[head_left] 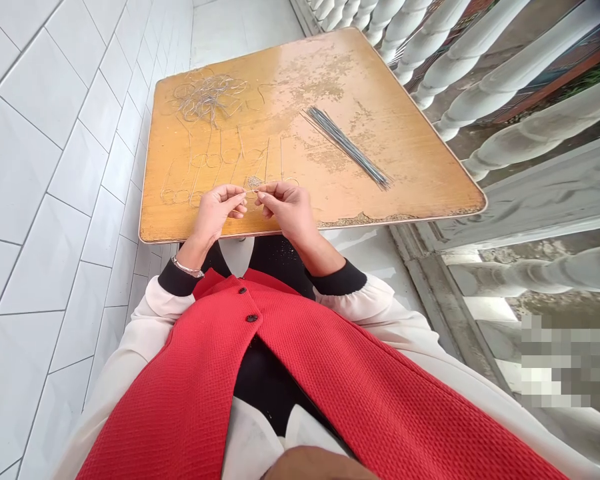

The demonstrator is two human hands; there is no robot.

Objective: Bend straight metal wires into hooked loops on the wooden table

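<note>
Left hand and right hand are brought together, a thin wire pinched between the fingertips; straight wires are laid within reach at 2 o'clock on the surface, tangled wire loops at 11 o'clock.

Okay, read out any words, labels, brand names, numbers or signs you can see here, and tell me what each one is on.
No readable text appears on the thin wire, the bundle of wire rods, the wooden tabletop or the red vest.
A pixelated patch at the lower right is too blurred to read; I cannot tell whether it hides text.
</note>
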